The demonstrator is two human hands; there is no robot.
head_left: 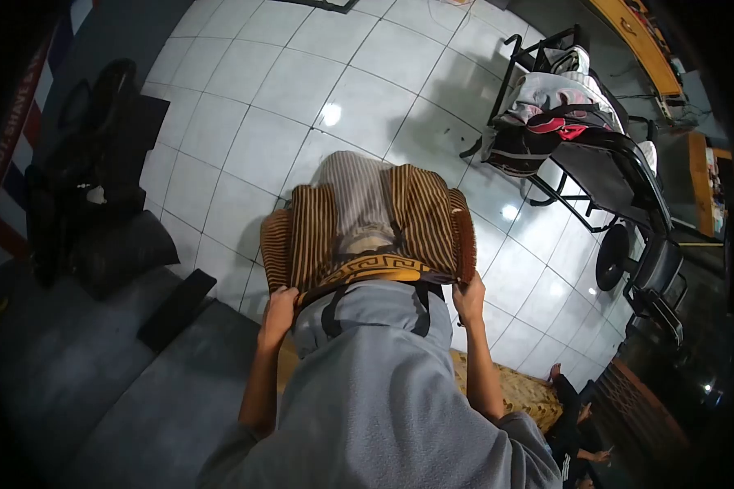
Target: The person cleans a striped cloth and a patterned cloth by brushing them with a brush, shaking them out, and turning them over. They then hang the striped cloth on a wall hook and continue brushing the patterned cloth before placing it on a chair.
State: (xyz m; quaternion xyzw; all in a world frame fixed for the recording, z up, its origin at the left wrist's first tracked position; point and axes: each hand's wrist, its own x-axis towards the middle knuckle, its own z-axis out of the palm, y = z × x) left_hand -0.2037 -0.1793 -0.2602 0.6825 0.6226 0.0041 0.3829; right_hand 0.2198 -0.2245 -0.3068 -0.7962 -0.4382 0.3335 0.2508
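Observation:
A brown and gold striped cloth [416,212] with a fringed right edge is held in front of my waist. Its near edge carries a gold band with a dark key pattern [383,266]. Between its two striped halves shows a pale grey striped fabric [355,191]. My left hand [279,311] is closed on the cloth's near left corner. On the opposite side, my right hand [469,298] grips the near right corner, just below the fringe. The cloth spans the gap between both hands, close against my grey top [383,367].
White floor tiles [302,73] spread ahead. At the right stands a black chair [628,179] with clothes and a bag [546,130] piled on it. Dark padded furniture [110,220] is on the left. Behind me at lower right, a person [575,424] is beside a yellow patterned surface [514,395].

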